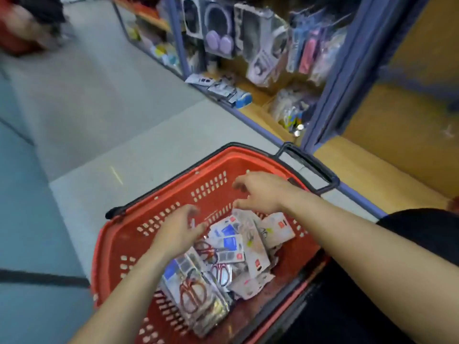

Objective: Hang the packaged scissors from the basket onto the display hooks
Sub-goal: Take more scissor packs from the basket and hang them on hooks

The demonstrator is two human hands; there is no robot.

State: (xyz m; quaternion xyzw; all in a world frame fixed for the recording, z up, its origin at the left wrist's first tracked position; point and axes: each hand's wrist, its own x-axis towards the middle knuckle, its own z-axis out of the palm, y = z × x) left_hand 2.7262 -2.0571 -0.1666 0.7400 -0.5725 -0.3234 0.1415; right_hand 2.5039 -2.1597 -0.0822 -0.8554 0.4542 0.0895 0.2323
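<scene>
A red plastic basket [116,247] with black handles stands on the floor in front of me. Inside lies a loose pile of packaged scissors [223,259], several with red handles showing through clear blisters. My left hand [178,229] hovers over the left side of the pile with fingers loosely spread and holds nothing. My right hand [260,192] reaches over the far end of the pile, fingers half curled and blurred, with nothing clearly between them. Both hands are inside the basket's rim.
A blue-framed display shelf [330,78] stands at the upper right, hung with packaged headphones [218,38] and other goods. Small packets [223,90] lie on its low wooden ledge. A person in red [22,28] crouches at the far upper left on the grey floor.
</scene>
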